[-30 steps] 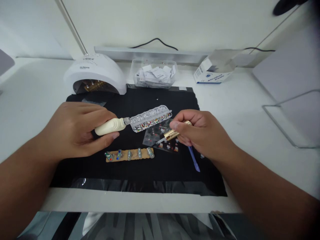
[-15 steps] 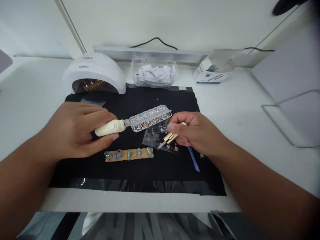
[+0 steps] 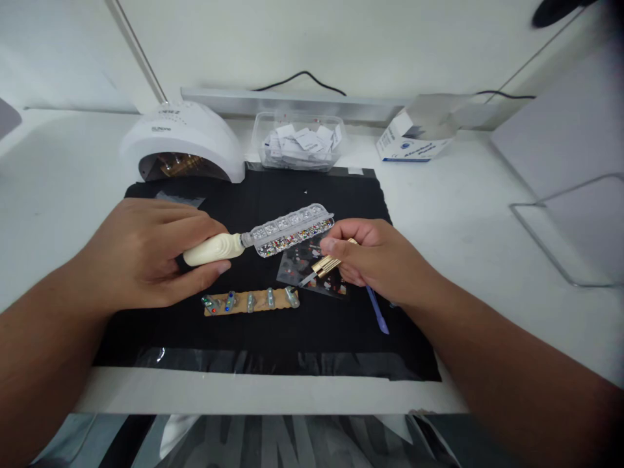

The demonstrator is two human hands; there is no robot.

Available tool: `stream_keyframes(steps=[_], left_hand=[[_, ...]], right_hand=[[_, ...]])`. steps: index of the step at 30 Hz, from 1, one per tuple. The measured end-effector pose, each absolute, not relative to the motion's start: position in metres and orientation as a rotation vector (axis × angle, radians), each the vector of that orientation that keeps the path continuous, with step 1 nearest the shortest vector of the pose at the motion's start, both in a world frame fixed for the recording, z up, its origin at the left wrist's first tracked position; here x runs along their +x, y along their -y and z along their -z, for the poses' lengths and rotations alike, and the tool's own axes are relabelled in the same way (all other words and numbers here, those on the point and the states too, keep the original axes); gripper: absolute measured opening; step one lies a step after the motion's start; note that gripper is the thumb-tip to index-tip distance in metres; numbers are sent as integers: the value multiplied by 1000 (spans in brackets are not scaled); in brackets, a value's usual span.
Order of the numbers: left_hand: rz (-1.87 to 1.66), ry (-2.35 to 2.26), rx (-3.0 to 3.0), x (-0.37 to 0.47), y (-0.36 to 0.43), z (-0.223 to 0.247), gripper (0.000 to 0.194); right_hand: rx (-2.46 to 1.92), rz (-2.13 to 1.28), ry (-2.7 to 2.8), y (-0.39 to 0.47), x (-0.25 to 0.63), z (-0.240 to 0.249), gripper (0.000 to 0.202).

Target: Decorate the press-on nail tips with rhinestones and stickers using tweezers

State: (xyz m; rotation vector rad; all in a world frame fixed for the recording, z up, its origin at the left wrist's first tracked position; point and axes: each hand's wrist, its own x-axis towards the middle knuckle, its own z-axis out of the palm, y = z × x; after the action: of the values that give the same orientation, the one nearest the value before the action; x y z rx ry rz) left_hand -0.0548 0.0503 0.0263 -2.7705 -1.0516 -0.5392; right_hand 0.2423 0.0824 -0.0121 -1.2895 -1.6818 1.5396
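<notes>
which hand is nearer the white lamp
Left. The left hand, with the cream bottle, is in front of the lamp; the right hand, with the gold cap, is farther right.

In left hand (image 3: 156, 253): bottle (image 3: 212, 250), neck toward right hand (image 3: 373, 260). In right hand: brush (image 3: 327, 265), tip near rightmost nail (image 3: 292, 298) on strip (image 3: 260, 303). Strip between hands, nearer body than left fingertips. Past left fingertips: case (image 3: 293, 229), beside sheet (image 3: 295, 265). Out from under right hand: stick (image 3: 379, 315). Beyond left hand: lamp (image 3: 182, 136). Beyond right: box (image 3: 414, 146). Beyond both, between: tub (image 3: 297, 167).
</notes>
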Motion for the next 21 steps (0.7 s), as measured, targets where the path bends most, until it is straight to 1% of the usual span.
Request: stream_keyframes(steps=[3,9,21], left_hand=[[543,1052,-2773,-55,-50,-26,15],[541,1050,-2780,-55,-50,-26,14],[530,1039,-2793,-56,-50,-27,15]], right_hand=[[-1310,-1498,1693,-83,243,12,30],[-1221,-1642,1520,-79,240,7,29],[-1313,-1481,1675,-80,241,6,30]])
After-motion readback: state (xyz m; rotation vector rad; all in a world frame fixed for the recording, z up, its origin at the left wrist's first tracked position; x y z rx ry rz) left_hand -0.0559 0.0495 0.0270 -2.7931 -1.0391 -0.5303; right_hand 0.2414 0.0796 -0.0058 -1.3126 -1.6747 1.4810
